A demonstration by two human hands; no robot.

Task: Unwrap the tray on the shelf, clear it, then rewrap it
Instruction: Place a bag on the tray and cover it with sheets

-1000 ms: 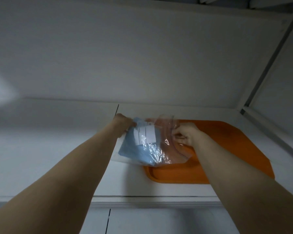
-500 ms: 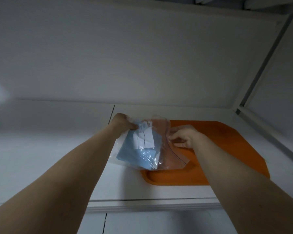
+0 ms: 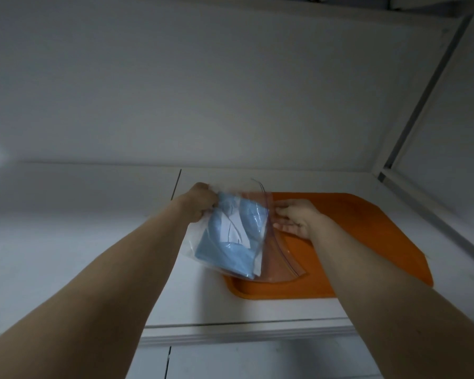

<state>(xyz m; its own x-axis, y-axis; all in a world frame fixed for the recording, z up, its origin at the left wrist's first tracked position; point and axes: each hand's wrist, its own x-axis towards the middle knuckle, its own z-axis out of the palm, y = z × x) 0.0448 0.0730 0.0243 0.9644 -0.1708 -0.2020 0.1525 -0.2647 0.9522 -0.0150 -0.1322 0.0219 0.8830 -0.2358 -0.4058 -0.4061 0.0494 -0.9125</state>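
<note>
Tray [image 3: 367,231] lies flat on the white shelf [image 3: 66,255], right of centre. Its near-right part is hidden behind the right forearm. Its left end sits behind a clear zip bag [image 3: 274,255] (only an orange tint thru the film there).

The bag is held tilted over the tray's left end and the shelf beside it; can't tell whether its lower edge touches the tray. Inside are a folded blue cloth [image 3: 225,253] and a white paper slip [image 3: 231,231] w/ dark lines, too blurred to read.

Left grip [image 3: 200,205] is closed tight, fingers curled round the bag's top-left corner. Right grip [image 3: 298,220] is at the bag's right edge by the zip strip. Its fingers are near straight, pointing left, tips partly behind the film; can't tell if the thumb pinches.

Around: pale back wall [image 3: 203,91], an upright post [image 3: 411,110] at right, a dark seam [image 3: 176,184] in the shelf just behind the left grip. Both forearms block much of the shelf's front.
</note>
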